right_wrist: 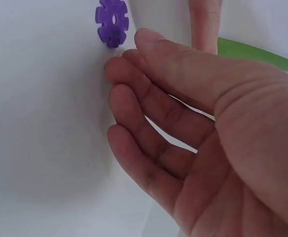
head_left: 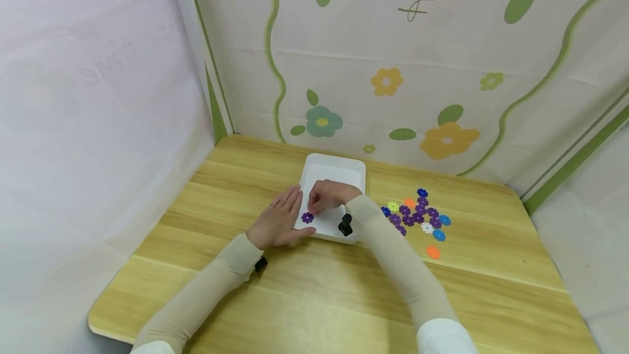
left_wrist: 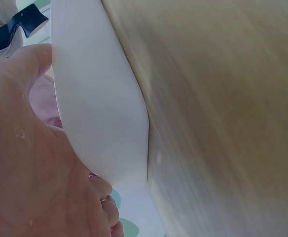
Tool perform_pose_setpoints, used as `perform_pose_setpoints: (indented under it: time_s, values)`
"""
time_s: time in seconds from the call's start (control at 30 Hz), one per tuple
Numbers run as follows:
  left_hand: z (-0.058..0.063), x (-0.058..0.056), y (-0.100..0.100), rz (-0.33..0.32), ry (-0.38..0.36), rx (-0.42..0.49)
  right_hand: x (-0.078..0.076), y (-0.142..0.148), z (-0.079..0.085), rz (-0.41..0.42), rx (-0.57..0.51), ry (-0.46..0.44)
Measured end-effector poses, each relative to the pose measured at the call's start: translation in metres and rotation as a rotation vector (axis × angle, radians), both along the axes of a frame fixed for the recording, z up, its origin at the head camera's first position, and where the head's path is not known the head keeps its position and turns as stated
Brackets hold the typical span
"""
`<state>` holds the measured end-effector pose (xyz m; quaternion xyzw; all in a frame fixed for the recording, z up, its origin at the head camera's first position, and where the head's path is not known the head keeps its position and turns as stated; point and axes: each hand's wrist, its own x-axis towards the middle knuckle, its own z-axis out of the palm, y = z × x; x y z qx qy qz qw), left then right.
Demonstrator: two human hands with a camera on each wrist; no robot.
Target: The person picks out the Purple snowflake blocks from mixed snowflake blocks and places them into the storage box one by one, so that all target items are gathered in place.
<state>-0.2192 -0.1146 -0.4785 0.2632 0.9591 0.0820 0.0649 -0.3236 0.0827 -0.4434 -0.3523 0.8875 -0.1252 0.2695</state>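
Note:
A purple notched disc [head_left: 307, 217] lies inside the white tray [head_left: 332, 161], near its left side. The right hand [head_left: 330, 194] reaches into the tray just beside this disc. In the right wrist view its fingers [right_wrist: 129, 106] are loosely bent and the thumb lies close to the index finger, with nothing visible between them; the purple disc [right_wrist: 113, 22] sits just past the fingertips. At the tray's left edge rests the left hand [head_left: 277, 220], fingers straight and thumb spread along the near side. In the left wrist view this hand [left_wrist: 40, 163] touches the tray's outer wall [left_wrist: 99, 94].
Right of the tray, a loose group of notched discs [head_left: 417, 217] lies on the wooden table [head_left: 314, 299], mostly purple, with blue, orange, white and yellow-green ones. One orange disc [head_left: 433, 252] lies nearer. A flowered cloth [head_left: 344, 31] hangs behind the table.

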Motion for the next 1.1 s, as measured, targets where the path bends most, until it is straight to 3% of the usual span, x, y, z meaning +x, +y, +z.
perform_pose_setpoints:
  time_s: [0.3, 0.5, 0.67, 0.9, 1.1]
  values:
    - [0.002, 0.001, 0.001, -0.001, -0.006, -0.011, 0.013, 0.039, 0.020, -0.015, -0.057, 0.083]
    - [0.002, 0.002, 0.003, 0.005, -0.020, -0.004, 0.028, 0.083, 0.030, 0.024, -0.173, 0.179]
    - [0.001, 0.002, 0.003, -0.002, -0.012, 0.024, 0.044, 0.126, 0.036, -0.026, -0.179, 0.245]
    - [0.003, 0.005, 0.002, -0.004, -0.025, 0.035, 0.070, 0.184, 0.030, -0.106, -0.155, 0.299]
    - [0.003, 0.004, 0.001, -0.003, -0.025, 0.030, 0.089, 0.219, 0.010, -0.173, -0.186, 0.267]
